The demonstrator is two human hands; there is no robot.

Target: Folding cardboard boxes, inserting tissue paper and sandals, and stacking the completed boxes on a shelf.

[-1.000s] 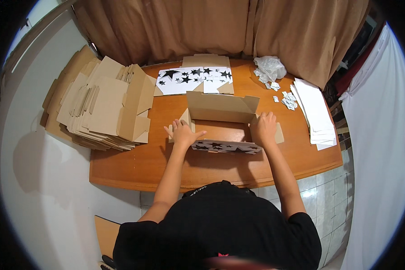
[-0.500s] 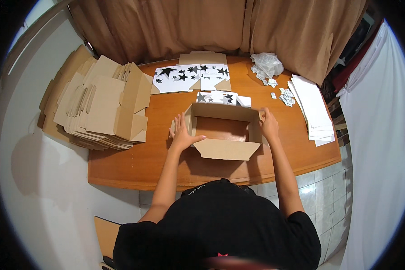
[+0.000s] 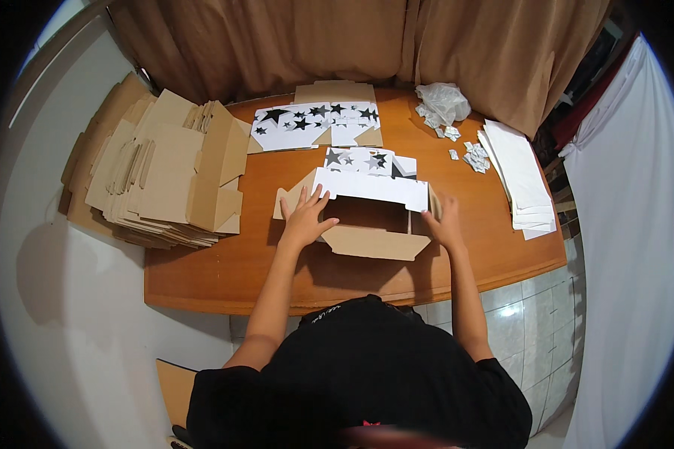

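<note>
A cardboard box (image 3: 376, 243) stands in front of me, brown inside with white and star-printed outer faces. Its far flap (image 3: 374, 188) is folded over toward me, white side up; the near flap slants outward and both end flaps stand out to the sides. My left hand (image 3: 302, 224) lies with spread fingers at the left end, its fingertips on the white flap's corner. At the right end, my right hand (image 3: 448, 227) grips the box, thumb by the white flap's corner and fingers, slightly blurred, at the end flap.
Flat folded cartons (image 3: 157, 176) are stacked at the left against the wall. Star-printed cardboard sheets (image 3: 288, 138) lie at the back. Small packets (image 3: 476, 157), a clear plastic bag (image 3: 445, 103) and white sheets (image 3: 518, 179) are on the table's right.
The far flap has swung from standing up to folded over toward me, showing its white side. My left fingers have come onto it, and my right hand has moved slightly nearer to me.
</note>
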